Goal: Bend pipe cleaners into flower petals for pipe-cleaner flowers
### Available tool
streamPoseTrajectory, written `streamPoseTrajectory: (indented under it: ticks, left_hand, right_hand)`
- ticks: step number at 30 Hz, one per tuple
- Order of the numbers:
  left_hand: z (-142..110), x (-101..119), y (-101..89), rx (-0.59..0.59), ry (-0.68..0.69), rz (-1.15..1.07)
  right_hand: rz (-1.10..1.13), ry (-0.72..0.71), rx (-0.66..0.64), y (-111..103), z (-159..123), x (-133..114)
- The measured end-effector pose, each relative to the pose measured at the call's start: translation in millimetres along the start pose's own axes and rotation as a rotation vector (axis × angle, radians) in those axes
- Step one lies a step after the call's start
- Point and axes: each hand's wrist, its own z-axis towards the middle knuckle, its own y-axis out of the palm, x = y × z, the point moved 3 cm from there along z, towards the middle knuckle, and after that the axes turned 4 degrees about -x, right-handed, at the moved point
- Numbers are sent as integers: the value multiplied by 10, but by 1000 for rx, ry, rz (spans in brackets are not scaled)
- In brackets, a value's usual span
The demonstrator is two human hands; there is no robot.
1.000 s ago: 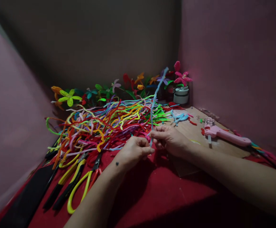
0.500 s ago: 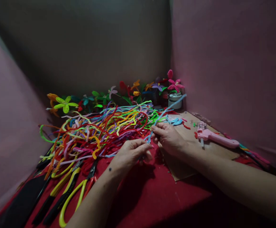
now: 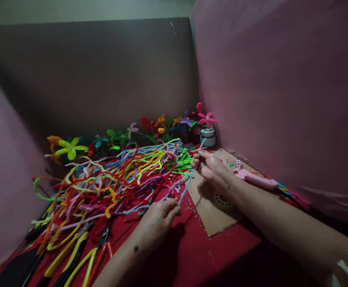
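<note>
A light-blue pipe cleaner (image 3: 187,184) runs at a slant between my two hands. My right hand (image 3: 211,166), up near the heap's right side, pinches its upper part, and a short end sticks out above the fingers. Lower and nearer to me, my left hand (image 3: 161,217) has its fingers closed around the lower end; the fingertips are partly hidden. Beside both hands spreads a tangled heap of many-coloured pipe cleaners (image 3: 111,175) on the red cloth (image 3: 191,259).
Brown cardboard (image 3: 212,223) lies under my right forearm, with a ring-shaped roll (image 3: 221,199) on it. A pink-handled tool (image 3: 257,179) rests farther right. Yellow-and-black pliers (image 3: 75,255) and scissors (image 3: 90,259) lie at left. Pipe-cleaner flowers (image 3: 71,148) and a white pot (image 3: 207,136) stand behind.
My hands have moved apart, the left toward me and the right outward, so a longer stretch of the blue pipe cleaner shows between them. The camera view has shifted, showing more wall above.
</note>
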Motion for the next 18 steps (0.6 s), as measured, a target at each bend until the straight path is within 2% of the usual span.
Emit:
streamPoseTrajectory:
  ticks: [6, 10, 13, 18]
  left_hand:
    - [-296, -18, 93, -11, -72, 146]
    - [-471, -19, -68, 22, -71, 45]
    - [-599, -77, -311, 136, -113, -92]
    - [-809, -205, -661, 432, -185, -337]
  right_hand:
    - [-27, 95, -74, 38, -73, 18]
    - [-35, 115, -112, 81, -164, 88]
    - [-24, 159, -135, 90, -203, 172]
    - [5, 225, -173, 133, -197, 266]
